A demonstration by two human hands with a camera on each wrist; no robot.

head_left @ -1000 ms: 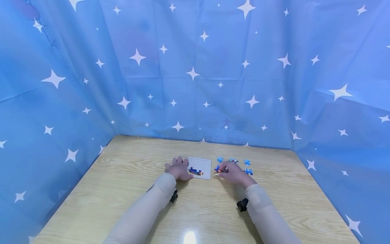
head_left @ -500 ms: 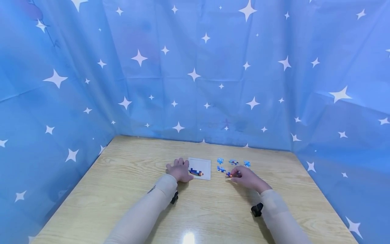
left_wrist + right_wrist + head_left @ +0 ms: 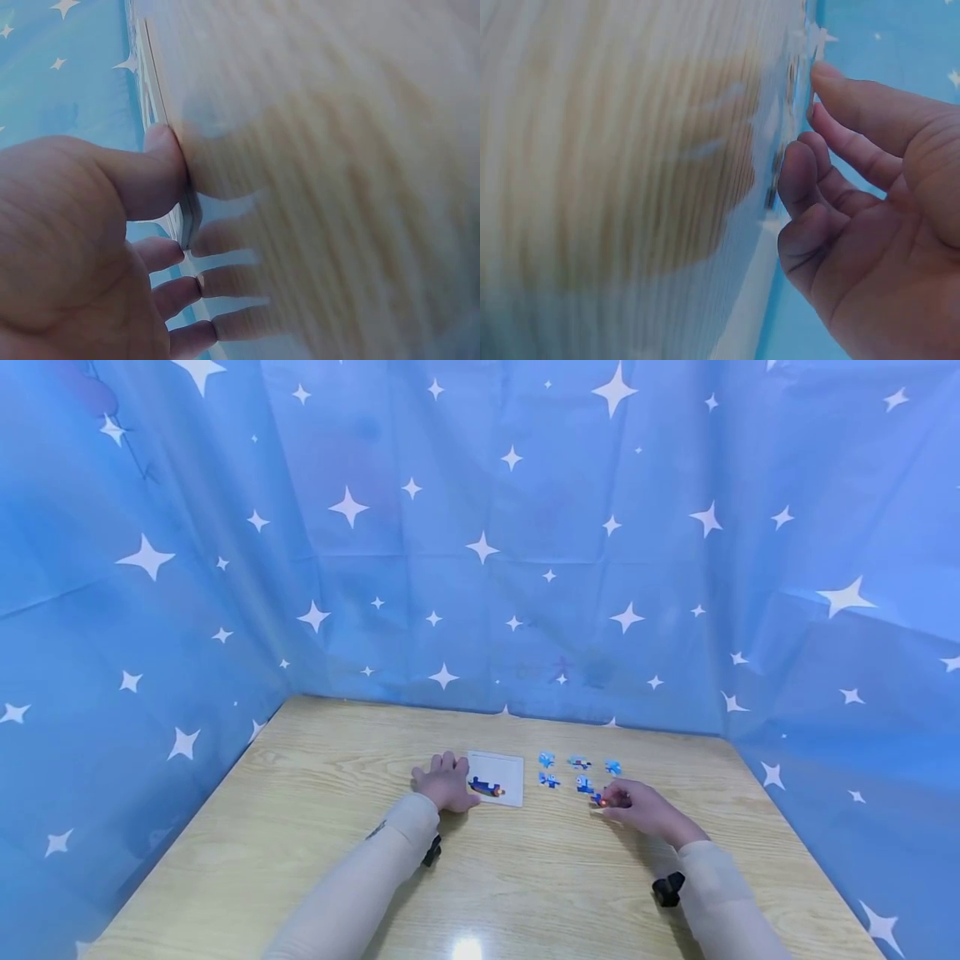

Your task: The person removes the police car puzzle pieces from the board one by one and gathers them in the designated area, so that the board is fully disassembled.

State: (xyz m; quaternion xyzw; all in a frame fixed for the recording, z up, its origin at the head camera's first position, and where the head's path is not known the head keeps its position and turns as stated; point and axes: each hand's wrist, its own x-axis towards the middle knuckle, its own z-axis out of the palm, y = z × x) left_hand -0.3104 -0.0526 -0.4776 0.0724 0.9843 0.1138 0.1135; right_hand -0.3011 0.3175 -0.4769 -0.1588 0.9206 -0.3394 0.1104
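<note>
My left hand (image 3: 446, 783) rests at the left side of a white puzzle tray (image 3: 510, 768), its fingers spread. In the left wrist view its thumb touches the tray's edge (image 3: 161, 82), with fingertips down on the table. A dark blue and orange joined puzzle section (image 3: 486, 787) lies in the tray. My right hand (image 3: 643, 808) pinches a small blue and orange puzzle piece (image 3: 597, 799) between thumb and fingers, low over the table. In the right wrist view this piece (image 3: 811, 105) shows thin and edge-on, while the other fingers curl loosely.
Loose blue puzzle pieces lie right of the tray: a back row with one (image 3: 547, 760), another (image 3: 579, 762) and a third (image 3: 613, 767), and in front one (image 3: 549, 780) and another (image 3: 584, 784). A star-patterned curtain (image 3: 480, 585) borders the wooden table (image 3: 247, 827).
My right hand has moved right, away from the tray, carrying the pinched piece past the loose pieces. Its hand now covers the spot of a front piece seen earlier. The left hand stays by the tray.
</note>
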